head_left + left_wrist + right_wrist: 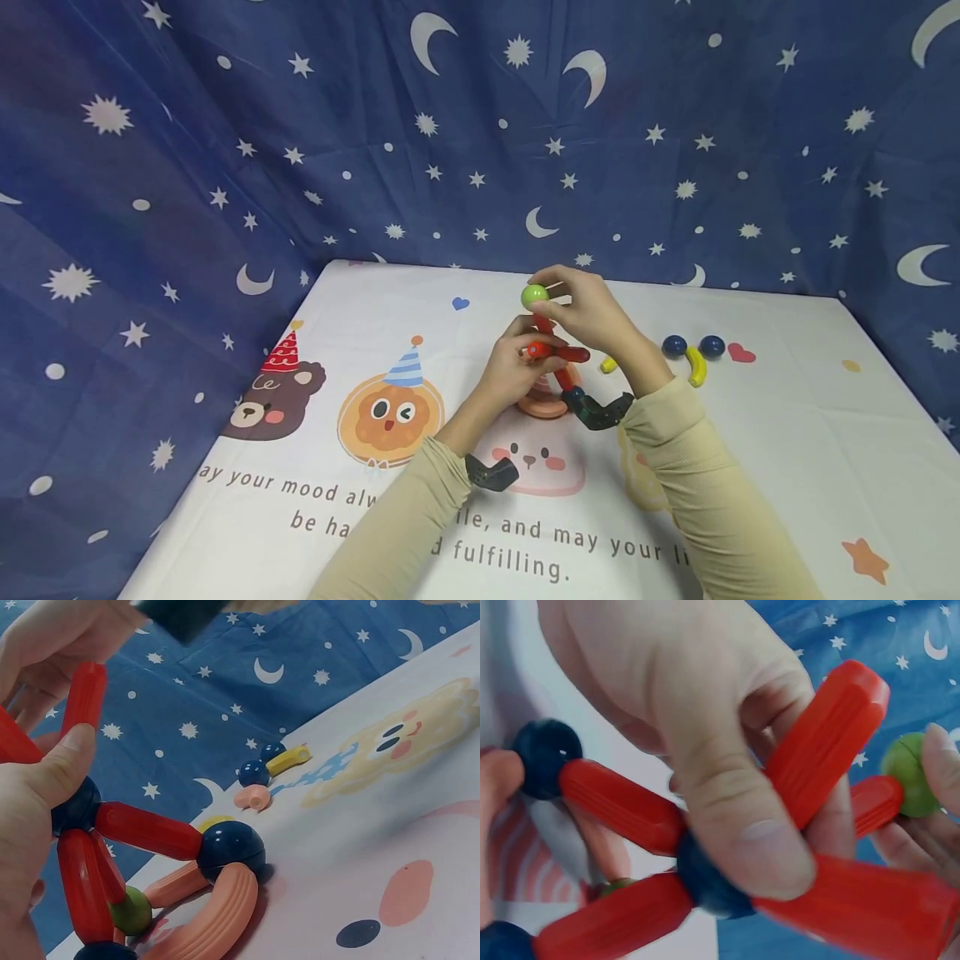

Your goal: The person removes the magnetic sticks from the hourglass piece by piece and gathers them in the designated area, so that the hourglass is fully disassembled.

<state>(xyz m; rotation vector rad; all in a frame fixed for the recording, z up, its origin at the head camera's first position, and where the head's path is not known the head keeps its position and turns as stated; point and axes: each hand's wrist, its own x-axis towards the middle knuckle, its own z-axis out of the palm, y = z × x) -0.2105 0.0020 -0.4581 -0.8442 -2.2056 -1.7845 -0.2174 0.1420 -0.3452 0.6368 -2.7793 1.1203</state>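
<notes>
My left hand (517, 362) grips a magnetic stick-and-ball model at a dark blue ball (79, 806), thumb pressed over it. Several red rods (146, 832) fan out from that ball. Above, my right hand (588, 308) pinches a light green ball (534, 295) between thumb and fingers, right at the tip of an upper red rod (876, 804). Lower red rods lead down to other dark blue balls (231, 851) on a base of curved orange rods (214, 915). Another green ball (133, 911) sits low in this base.
Right of the model, two dark blue balls (674, 347) lie on the printed white tablecloth (787, 433) beside a curved yellow rod (697, 367). Another yellow piece (608, 365) shows near my right wrist. A blue star-patterned curtain (480, 150) hangs behind the table.
</notes>
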